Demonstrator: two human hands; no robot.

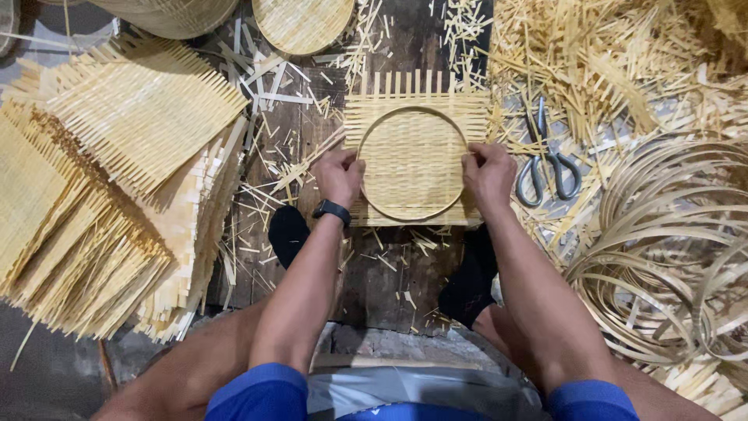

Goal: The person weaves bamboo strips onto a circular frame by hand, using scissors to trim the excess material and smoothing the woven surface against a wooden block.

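Observation:
A square woven bamboo mat (413, 97) lies on the dark wooden floor in front of me. A round bamboo hoop (413, 214) sits pressed onto its middle. My left hand (339, 175), with a black watch on the wrist, grips the hoop and mat at the left side. My right hand (488, 173) grips them at the right side. Both hands have their fingers curled over the rim.
Stacks of woven mats (117, 179) fill the left. Grey-handled scissors (545, 164) lie right of the mat among bamboo scraps (608, 70). Coiled bamboo hoops (670, 249) pile at the right. Finished round trays (302, 23) sit at the top. My black-socked feet (467, 281) rest below the mat.

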